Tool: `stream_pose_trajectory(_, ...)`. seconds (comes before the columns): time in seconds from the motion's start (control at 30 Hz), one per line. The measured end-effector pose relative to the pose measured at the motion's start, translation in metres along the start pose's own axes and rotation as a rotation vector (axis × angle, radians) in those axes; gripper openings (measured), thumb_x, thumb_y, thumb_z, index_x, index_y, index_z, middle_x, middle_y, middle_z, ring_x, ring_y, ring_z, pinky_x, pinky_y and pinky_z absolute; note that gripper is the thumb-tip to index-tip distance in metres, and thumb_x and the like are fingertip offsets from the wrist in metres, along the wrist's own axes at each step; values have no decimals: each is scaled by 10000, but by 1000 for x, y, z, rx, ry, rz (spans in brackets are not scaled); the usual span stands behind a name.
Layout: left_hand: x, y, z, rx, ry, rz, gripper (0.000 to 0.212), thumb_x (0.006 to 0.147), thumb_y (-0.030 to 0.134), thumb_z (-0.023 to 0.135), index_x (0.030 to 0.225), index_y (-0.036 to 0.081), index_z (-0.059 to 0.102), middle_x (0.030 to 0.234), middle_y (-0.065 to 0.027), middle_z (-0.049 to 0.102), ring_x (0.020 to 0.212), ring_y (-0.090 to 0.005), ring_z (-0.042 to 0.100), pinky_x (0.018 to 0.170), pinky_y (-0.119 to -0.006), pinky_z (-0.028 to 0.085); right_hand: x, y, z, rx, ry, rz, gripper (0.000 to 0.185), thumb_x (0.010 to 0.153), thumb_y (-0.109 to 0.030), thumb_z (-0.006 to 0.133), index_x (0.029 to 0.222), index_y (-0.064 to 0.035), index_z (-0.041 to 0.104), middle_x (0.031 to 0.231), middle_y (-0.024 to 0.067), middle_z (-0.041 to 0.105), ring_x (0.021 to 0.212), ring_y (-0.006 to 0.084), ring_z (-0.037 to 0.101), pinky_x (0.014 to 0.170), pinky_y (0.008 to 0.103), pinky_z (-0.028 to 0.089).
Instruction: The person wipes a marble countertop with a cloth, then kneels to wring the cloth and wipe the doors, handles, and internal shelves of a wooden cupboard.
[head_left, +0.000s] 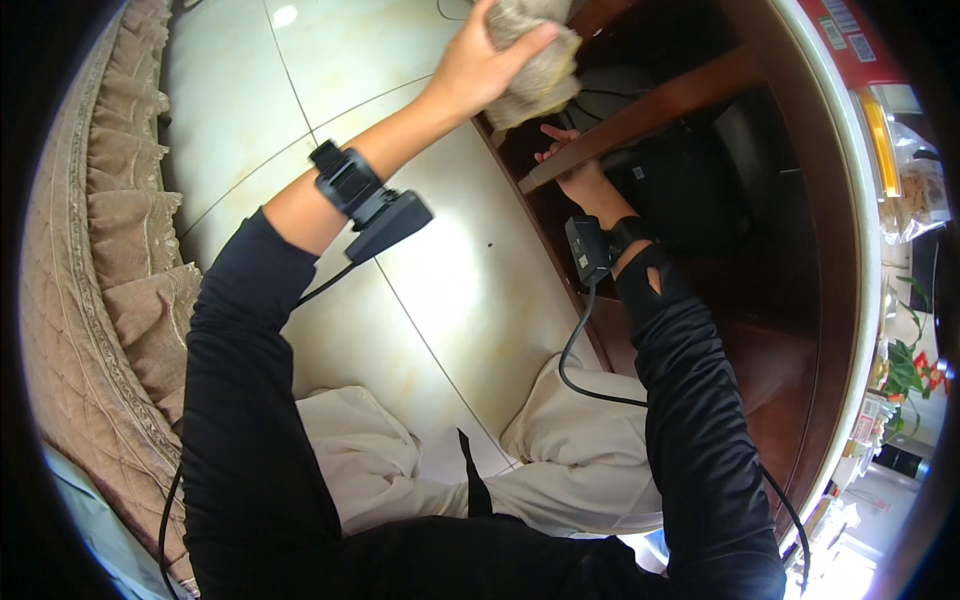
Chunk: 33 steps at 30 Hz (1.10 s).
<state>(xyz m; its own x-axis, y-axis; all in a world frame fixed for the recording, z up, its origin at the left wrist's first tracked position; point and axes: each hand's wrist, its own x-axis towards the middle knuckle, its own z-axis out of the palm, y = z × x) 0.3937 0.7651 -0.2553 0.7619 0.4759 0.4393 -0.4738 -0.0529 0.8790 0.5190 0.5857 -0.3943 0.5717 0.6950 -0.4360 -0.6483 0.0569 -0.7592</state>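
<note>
My left hand (480, 64) grips a folded, greyish-beige cloth (536, 75) with a yellowish edge, near the front of a dark brown wooden cabinet. The cloth hangs above the cabinet's lower edge. My right hand (585, 178) reaches inside the cabinet, palm partly up, behind a wooden divider (645, 112) that hides part of it. Its visible fingers are apart and I see nothing in them. Black cables (589, 109) lie just beyond the fingers. Beside my right wrist, a black object (675, 191) with a small white label fills much of the compartment.
Glossy cream floor tiles (420, 300) lie before my knees. To the left stands a quilted brown sofa cover (112, 337) with ruffles. The cabinet's pale top edge (866, 300) curves along the right, bearing a red box (851, 41), plastic bags and a plant (904, 367).
</note>
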Motion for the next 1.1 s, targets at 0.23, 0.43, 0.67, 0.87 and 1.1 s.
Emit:
stream_pose_trajectory(0.23,-4,10,43,300,102,4,672,698,304,675,1178,17,303,1049,-107,467,969,-224,463,858,-337,372,-16,-8,26,89,163,-32,273,818,-181,433,986,21,510,549,1,409,560,147,461,739,324,435)
stream_pose_trajectory(0.43,-29,-53,24,523,76,-50,674,639,338,696,1126,34,342,969,-201,551,899,-336,543,757,-359,437,-20,-8,37,65,180,-6,280,829,-178,408,1003,21,501,547,-13,395,558,139,453,746,309,433)
stream_pose_trajectory(0.67,-46,-84,17,530,14,-186,675,647,314,691,1131,20,324,973,-205,545,925,-333,533,775,-356,421,-16,-7,21,15,-23,-18,339,841,-174,379,1093,34,467,556,-13,414,574,126,462,754,290,429)
stream_pose_trajectory(0.87,-58,-108,7,560,-16,-236,680,636,301,691,1144,31,330,968,-211,543,926,-344,524,783,-360,413,-14,-8,21,60,-58,15,345,839,-176,382,1094,40,468,559,-9,420,588,131,468,760,299,420)
stream_pose_trajectory(1.1,-67,-130,-3,625,-89,-327,692,611,279,698,1143,32,331,955,-214,544,917,-355,520,777,-364,411,-13,-4,21,50,-76,4,331,833,-183,402,1062,40,489,549,-9,416,572,131,467,759,297,415)
